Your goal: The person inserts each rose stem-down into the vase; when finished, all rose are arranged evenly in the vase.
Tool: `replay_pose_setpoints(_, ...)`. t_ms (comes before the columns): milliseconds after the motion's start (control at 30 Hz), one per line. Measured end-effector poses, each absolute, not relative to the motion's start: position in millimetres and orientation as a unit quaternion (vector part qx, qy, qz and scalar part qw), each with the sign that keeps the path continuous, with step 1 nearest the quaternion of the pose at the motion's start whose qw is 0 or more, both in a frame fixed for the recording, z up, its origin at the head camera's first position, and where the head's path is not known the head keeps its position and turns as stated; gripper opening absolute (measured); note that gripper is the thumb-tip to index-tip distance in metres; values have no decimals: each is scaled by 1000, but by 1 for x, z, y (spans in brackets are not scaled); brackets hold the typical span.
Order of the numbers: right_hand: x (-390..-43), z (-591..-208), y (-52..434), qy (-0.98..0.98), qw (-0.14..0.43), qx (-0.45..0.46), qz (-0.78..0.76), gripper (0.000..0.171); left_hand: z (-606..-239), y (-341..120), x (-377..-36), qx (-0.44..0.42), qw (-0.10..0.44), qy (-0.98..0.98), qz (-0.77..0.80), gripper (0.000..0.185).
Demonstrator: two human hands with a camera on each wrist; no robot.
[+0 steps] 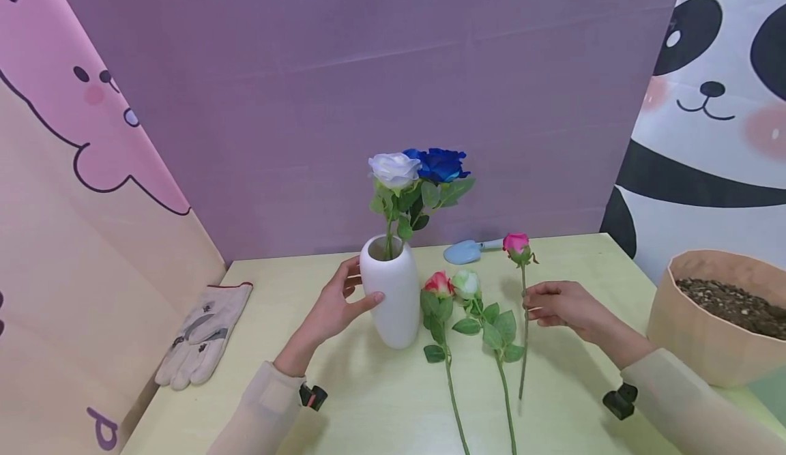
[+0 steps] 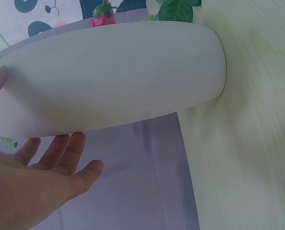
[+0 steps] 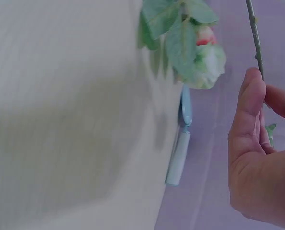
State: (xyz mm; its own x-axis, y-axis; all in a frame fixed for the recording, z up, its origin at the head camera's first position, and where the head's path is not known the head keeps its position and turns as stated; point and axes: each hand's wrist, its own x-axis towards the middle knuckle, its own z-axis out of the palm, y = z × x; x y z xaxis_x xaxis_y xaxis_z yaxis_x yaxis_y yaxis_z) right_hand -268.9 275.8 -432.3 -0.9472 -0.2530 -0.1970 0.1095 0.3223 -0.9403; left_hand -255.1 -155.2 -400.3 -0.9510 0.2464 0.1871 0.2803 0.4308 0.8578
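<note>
Head view: left hand (image 1: pixel 331 312) cups white vase (image 1: pixel 393 291) at table (image 1: pixel 344 400) centre, fingers relaxed; right hand (image 1: pixel 561 308) pinches pink rosebud stem (image 1: pixel 524 332), raised near the right edge. Left wrist view: straight fingers (image 2: pixel 61 153) touch vase (image 2: pixel 113 76). Right wrist view: thumb (image 3: pixel 248 110) presses stem (image 3: pixel 254 38)

The left hand (image 1: pixel 334 308) is raised off the table, palm turned inward, thumb pressed forward and fingers (image 2: pixel 61 153) spread and nearly straight. The right hand (image 1: pixel 561 308) hovers at similar height (forearm angled in from the right), thumb (image 3: pixel 250 103) and fingertips pinched together. Both forearms wear pale sleeves.
</note>
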Motion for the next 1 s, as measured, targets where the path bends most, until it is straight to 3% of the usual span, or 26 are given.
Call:
replay_pose_setpoints(233,-266,-421,270,765,140,-62,-625,48,-400,-155,-255,-155,16,-850,-503,80)
replay_pose_setpoints(533,-260,-402,257,718,97,-64,-686,28,-401,-155,-254,-152,16,-853,-499,80)
replay_pose_setpoints(1000,-251,-364,224,631,26,-55,-774,22,-401,-155,-256,-152,16,-850,-503,80)
